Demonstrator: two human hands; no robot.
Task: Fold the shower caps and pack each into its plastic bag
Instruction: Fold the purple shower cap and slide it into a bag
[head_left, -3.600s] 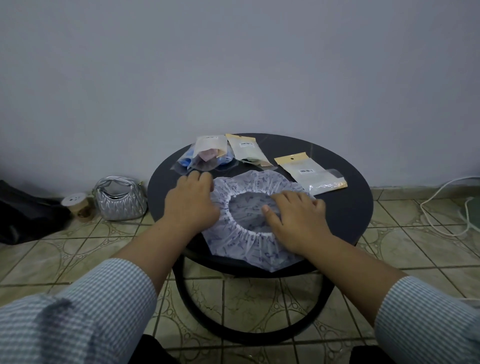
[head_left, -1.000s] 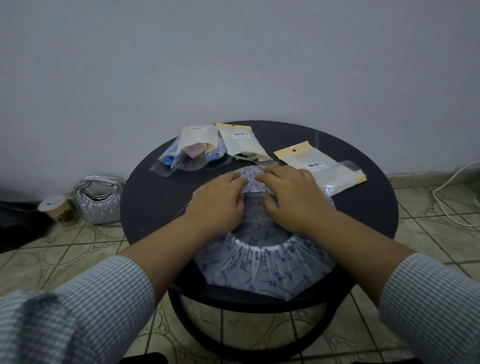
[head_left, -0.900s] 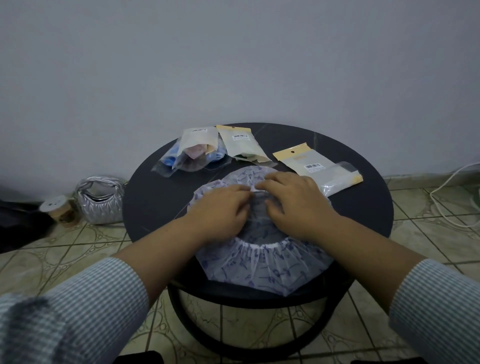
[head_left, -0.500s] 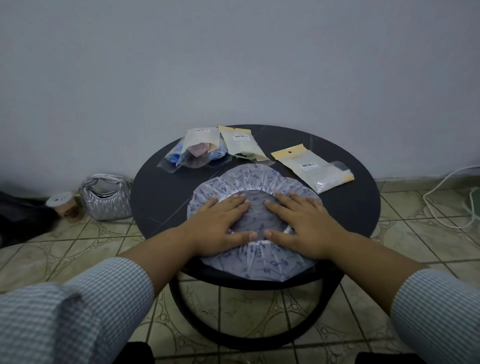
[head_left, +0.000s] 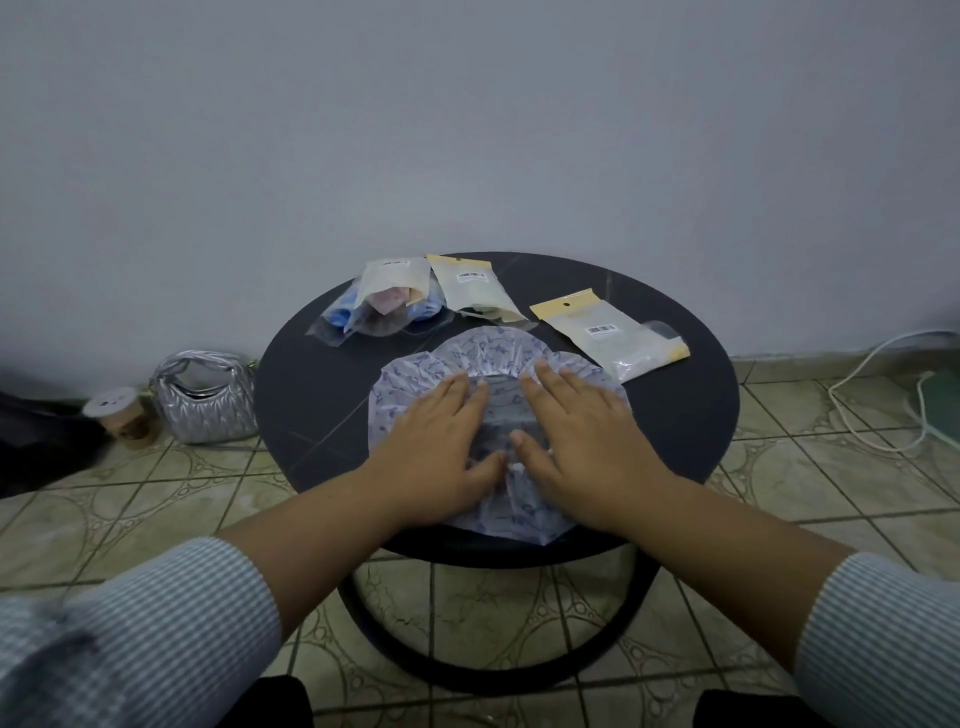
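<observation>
A pale, purple-patterned shower cap (head_left: 493, 353) lies spread out, opening up, on the near half of the round black table (head_left: 306, 384). My left hand (head_left: 436, 452) and my right hand (head_left: 576, 441) rest flat on it side by side, fingers apart, thumbs almost touching over its middle. An empty clear bag with a tan header (head_left: 608, 332) lies just right of the cap. Two packed bags lie behind it: one with blue and pink contents (head_left: 384, 304), one with a pale cap (head_left: 472, 286).
A silver quilted handbag (head_left: 205, 397) and a paper cup (head_left: 119, 421) stand on the tiled floor left of the table, by a dark bag (head_left: 36, 441). A white cable (head_left: 883, 395) runs along the floor at right. The wall is close behind the table.
My hands went from pinching the cap's far rim to lying flat on its middle. The cap now lies flatter and more spread out.
</observation>
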